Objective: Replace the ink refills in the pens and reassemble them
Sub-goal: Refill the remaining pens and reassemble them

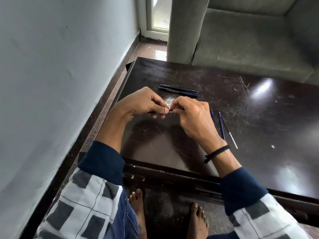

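Two pens [178, 90] lie side by side and touching on the desk [259, 135], towards its far left. Just nearer than them, the left hand [138, 104] and the right hand [191, 114] meet above the desk, both pinching a small pen part [170, 109] between their fingertips. Right of the right hand, three refills [221, 125] lie close together on the desk, running near to far. A sofa [241, 40] stands behind the desk's far edge. A wall [51, 66] runs along the left, with a strip of floor [103, 104] between it and the desk.

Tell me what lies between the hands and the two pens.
Head view: only bare, scratched table separates the pens from left hand and right hand.
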The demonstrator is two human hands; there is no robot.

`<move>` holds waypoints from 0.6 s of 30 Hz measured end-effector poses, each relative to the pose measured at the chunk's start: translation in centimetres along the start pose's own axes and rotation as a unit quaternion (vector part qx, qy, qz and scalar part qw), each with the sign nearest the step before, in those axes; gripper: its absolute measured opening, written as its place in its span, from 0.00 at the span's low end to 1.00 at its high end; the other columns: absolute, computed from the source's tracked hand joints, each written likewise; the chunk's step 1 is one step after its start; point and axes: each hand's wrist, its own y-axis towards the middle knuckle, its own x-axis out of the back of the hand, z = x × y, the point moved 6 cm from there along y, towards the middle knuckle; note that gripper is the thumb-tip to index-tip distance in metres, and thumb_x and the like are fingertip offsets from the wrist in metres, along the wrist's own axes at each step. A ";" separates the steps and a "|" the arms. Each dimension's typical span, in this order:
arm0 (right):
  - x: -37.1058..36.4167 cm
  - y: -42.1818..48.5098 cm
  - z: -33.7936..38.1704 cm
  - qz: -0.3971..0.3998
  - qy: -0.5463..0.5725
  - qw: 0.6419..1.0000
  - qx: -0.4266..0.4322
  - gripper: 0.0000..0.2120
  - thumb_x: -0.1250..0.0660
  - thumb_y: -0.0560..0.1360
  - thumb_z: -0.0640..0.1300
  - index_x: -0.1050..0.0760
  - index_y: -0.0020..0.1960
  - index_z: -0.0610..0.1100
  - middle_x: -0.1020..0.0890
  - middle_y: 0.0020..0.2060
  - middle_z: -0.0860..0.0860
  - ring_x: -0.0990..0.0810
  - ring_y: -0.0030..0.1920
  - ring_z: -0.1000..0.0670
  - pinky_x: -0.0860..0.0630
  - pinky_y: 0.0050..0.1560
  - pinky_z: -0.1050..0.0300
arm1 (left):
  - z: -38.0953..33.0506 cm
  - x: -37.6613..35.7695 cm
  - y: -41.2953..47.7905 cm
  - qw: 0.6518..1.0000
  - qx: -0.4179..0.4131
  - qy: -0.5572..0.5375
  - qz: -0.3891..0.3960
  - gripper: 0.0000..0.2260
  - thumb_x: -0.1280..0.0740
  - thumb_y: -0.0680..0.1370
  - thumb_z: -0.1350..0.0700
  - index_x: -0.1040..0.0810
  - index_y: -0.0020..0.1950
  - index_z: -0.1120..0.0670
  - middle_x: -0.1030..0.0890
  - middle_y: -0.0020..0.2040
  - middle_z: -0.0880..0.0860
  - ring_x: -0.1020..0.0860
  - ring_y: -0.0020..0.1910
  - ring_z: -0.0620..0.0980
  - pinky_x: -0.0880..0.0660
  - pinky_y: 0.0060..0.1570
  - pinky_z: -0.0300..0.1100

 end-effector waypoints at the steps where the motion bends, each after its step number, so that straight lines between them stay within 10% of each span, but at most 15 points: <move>1: -0.1 -0.1 0.3 0.008 -0.011 1.000 0.004 0.07 0.30 0.76 0.39 0.21 0.50 0.51 0.17 0.44 0.57 0.19 0.49 0.51 0.33 0.60 0.46 | -0.1 -0.4 0.0 1.000 0.001 0.008 0.007 0.05 0.25 0.75 0.60 0.13 0.49 0.59 0.14 0.41 0.59 0.20 0.40 0.55 0.22 0.45 0.46; 6: 0.9 0.3 -0.7 0.008 -0.022 0.998 -0.050 0.13 0.25 0.73 0.51 0.21 0.57 0.55 0.17 0.49 0.58 0.20 0.55 0.55 0.36 0.71 0.44 | 0.4 0.6 0.0 1.000 0.020 0.008 -0.019 0.03 0.25 0.74 0.61 0.13 0.47 0.58 0.14 0.39 0.60 0.22 0.38 0.55 0.25 0.46 0.49; 12: 1.6 0.7 -3.0 0.047 0.135 0.975 -0.168 0.08 0.27 0.77 0.39 0.15 0.45 0.52 0.18 0.35 0.59 0.22 0.37 0.61 0.27 0.44 0.62 | 0.4 0.8 -0.2 1.000 0.023 0.010 -0.008 0.04 0.24 0.74 0.60 0.12 0.48 0.58 0.13 0.40 0.58 0.22 0.38 0.53 0.24 0.45 0.46; 18: -0.1 0.7 -2.3 0.048 0.200 0.962 -0.178 0.08 0.25 0.75 0.40 0.18 0.44 0.53 0.14 0.37 0.53 0.16 0.42 0.53 0.22 0.48 0.54 | -0.7 -1.1 0.2 1.000 -0.012 0.018 0.007 0.06 0.25 0.75 0.64 0.14 0.51 0.63 0.14 0.40 0.62 0.21 0.32 0.45 0.23 0.39 0.39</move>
